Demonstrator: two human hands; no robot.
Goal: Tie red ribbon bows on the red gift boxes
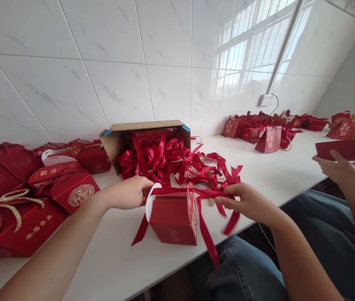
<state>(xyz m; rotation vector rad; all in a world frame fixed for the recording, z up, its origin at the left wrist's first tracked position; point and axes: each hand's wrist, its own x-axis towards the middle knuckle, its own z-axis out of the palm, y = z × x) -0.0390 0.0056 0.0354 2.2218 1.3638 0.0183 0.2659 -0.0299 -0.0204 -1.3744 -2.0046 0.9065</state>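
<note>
A small red gift box point(173, 219) stands upright near the table's front edge, its rounded end flaps rising on both sides. Red ribbon point(207, 192) runs across its top through the flaps, with loose tails hanging at both sides. My left hand point(133, 193) grips the box at its left flap; the fingertips are partly hidden behind it. On the other side, my right hand point(243, 202) is closed in a pinch on the ribbon, just right of the box. Behind the box, a tangle of red ribbons point(155, 156) spills from a cardboard carton point(110, 144).
Several red gift boxes point(80, 186) crowd the table's left side, one with a twisted cord handle point(16, 205). More finished-looking boxes point(249, 133) line the wall at right. Another person's hand point(340, 169) holds a red card piece point(349, 149). A tiled wall point(168, 92) backs the white table point(108, 255).
</note>
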